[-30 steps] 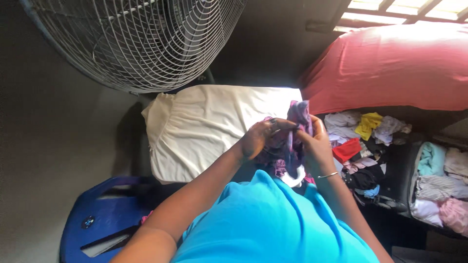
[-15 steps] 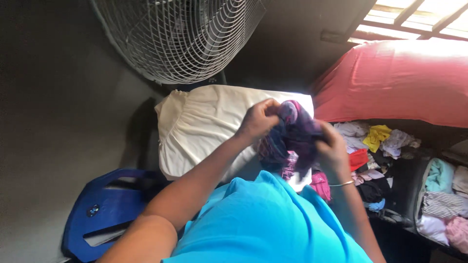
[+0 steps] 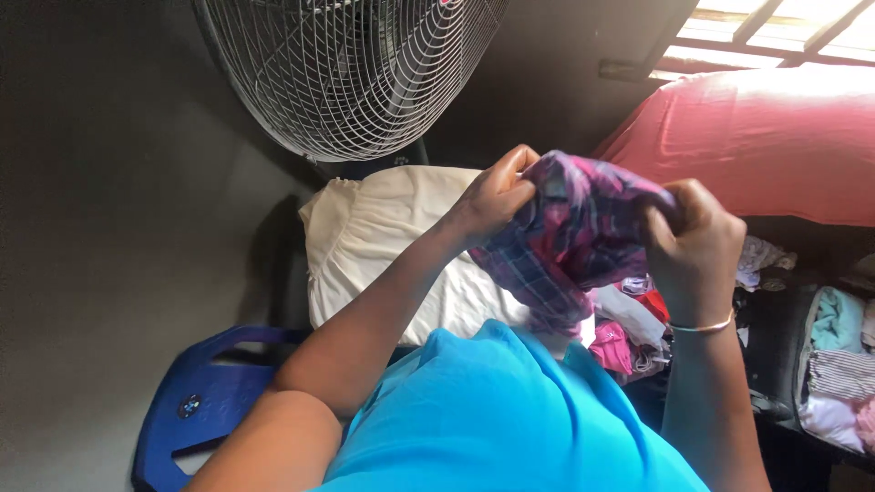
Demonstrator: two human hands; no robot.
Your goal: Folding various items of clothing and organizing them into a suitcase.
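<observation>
Gripping opposite edges of the purple plaid garment (image 3: 570,237), the left hand (image 3: 492,196) and right hand (image 3: 697,241) close tight, keeping the cloth spread above the cream pillow (image 3: 383,237).

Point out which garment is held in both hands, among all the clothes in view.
The purple-and-pink plaid garment, gripped by the left hand and right hand and lifted up. The other clothes lie loose in the pile beneath it.

Bed (image 3: 784,228) carries everything here. Cream pillow (image 3: 383,246) lies on it below the fan, red pillow (image 3: 775,137) at the far end by the window. Loose clothes pile (image 3: 638,328) sits on the bed between them, just beside the cream pillow.
</observation>
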